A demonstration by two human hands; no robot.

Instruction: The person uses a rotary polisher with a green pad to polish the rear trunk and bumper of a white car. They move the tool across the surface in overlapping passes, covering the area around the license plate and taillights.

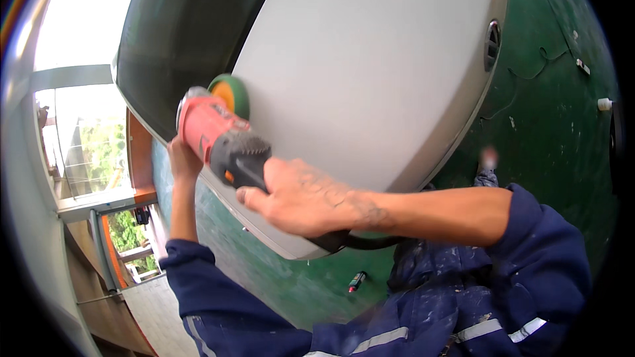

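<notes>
A red and black electric polisher (221,133) is in both my hands. Its round pad, green with a yellow-orange middle (231,96), stands edge-on against the silver car panel (350,73), near the dark windscreen (192,20). My right hand (297,197) is wrapped round the black rear handle, with the cord running back from it toward my body. On the far side of the polisher's head, my left hand (185,157) holds it from the left; the tool hides most of those fingers.
An oval badge (492,45) sits at the panel's right edge. On the green floor (542,132) lie a thin cable (529,76), a small bottle (357,281) and a white container (604,104). Windows (86,139) line the left side. My foot (488,158) shows beside the car.
</notes>
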